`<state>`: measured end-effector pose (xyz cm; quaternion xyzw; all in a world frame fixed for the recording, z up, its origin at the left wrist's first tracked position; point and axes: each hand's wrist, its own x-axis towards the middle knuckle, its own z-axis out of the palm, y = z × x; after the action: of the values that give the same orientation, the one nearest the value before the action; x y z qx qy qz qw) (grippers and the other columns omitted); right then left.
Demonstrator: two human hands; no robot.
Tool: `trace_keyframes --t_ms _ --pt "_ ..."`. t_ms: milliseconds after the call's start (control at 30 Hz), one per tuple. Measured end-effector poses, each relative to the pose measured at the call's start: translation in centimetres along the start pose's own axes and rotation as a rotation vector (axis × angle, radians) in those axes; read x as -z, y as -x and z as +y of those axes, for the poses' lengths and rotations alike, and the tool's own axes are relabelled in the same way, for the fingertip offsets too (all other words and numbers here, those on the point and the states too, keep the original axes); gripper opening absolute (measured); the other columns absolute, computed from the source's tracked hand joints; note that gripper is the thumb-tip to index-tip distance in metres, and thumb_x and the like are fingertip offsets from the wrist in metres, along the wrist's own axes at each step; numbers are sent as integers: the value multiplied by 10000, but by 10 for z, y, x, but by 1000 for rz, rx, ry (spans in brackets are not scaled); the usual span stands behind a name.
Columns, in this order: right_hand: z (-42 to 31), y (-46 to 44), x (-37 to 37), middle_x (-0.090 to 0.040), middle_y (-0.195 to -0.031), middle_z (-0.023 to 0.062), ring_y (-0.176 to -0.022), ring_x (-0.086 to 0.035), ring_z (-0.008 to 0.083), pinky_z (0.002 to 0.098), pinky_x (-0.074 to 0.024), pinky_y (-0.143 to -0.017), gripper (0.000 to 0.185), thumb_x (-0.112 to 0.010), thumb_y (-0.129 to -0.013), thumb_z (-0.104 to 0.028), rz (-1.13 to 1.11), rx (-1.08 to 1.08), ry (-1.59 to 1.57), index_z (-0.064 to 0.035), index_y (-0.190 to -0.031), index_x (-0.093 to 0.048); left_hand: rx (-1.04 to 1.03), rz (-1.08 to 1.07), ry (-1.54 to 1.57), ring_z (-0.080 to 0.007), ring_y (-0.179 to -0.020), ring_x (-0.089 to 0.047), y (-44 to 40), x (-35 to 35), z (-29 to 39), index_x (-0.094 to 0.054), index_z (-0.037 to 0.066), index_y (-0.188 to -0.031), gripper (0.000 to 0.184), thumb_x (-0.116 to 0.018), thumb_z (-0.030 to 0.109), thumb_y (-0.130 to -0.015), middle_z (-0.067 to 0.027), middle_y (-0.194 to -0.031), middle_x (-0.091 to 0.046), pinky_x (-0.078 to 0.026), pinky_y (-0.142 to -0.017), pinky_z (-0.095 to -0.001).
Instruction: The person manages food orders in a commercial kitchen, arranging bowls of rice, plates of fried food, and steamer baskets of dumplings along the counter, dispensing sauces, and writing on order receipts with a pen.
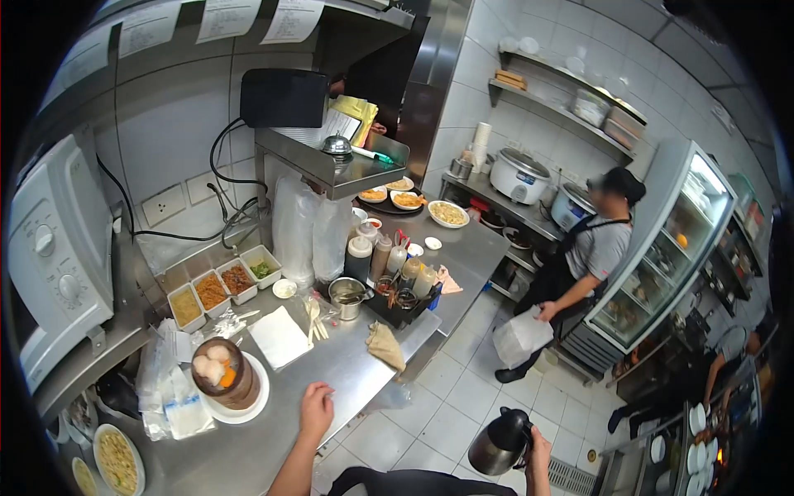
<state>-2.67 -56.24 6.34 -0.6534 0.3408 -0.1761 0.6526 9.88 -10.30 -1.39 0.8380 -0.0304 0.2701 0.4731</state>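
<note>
Right hand (538, 455): fingers closed round the handle of a dark insulated jug (499, 444). The jug's body is just left of these fingers, its black top towards the far side, seen against the floor tiles (423, 416) and apart from the counter (340, 356). Part of the grip is hidden behind the handle; level inside the jug cannot be told.

Left hand (317, 411): fingers partly open, slightly bent, nothing seen in hold. They are above the near edge of the steel counter; whether the fingertips touch it, cannot tell.

Left of the left fingers: a brown round container (226, 393) with pale dumpling-like pieces and something orange in it, standing on a white plate (262, 392). Clear plastic packets (183, 411) lie beyond that plate's left side. Farther left and nearer the body, an oval dish (118, 460) of rice-like food.

Ahead of the left fingers, slightly left: white paper sheets (281, 338), with pale utensils (314, 321) beside them. Ahead and right: a folded tan cloth (385, 346) near the counter's edge. Past these, a metal pot (348, 307) and a group of sauce bottles (359, 258).

Well beyond the right fingers: a co-worker (591, 248) in a dark apron, holding a white bag (523, 339).
</note>
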Motion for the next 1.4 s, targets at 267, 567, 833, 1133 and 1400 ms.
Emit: trace_keyframes --t_ms 267,567,833,1133,1400 --pt "-98 -179 -125 -405 -466 -38 -380 -305 58 245 -171 -375 462 -635 -802 -460 -268 161 216 -109 -538 -491 178 156 -49 -287 -790 -566 -25 -23 0 -603 0 -784 148 -524 -71 -682 -137 -873 -554 -462 -685 -335" --pt "-219 -325 -304 -396 -434 -20 -341 -340 92 249 -238 -355 507 -620 -794 -506 -578 253 468 -93 -531 -491 220 245 -152 -275 -796 -552 -82 -63 -4 -587 -9 -775 126 -528 -62 -676 -136 -861 -536 -453 -709 -330" --pt "-243 -441 -456 -532 -546 47 -475 -477 131 296 -371 -460 563 -668 -725 -545 -776 414 876 -3 -590 -599 406 449 -211 -252 -773 -535 -82 -83 0 -579 3 -782 150 -502 -84 -687 -111 -865 -523 -432 -698 -299" --pt "-234 -511 -557 -561 -587 85 -528 -526 178 316 -412 -506 645 -657 -701 -609 -925 591 1108 33 -752 -633 456 714 -427 -282 -833 -523 -84 -174 37 -566 -3 -814 200 -459 -95 -673 -145 -886 -513 -433 -753 -348" --pt "-222 -525 -587 -607 -637 150 -609 -601 239 351 -464 -602 680 -611 -716 -633 -1037 780 1212 45 -660 -636 500 703 -467 -269 -835 -518 -88 -174 38 -568 -2 -827 214 -458 -110 -679 -131 -887 -514 -427 -759 -324"
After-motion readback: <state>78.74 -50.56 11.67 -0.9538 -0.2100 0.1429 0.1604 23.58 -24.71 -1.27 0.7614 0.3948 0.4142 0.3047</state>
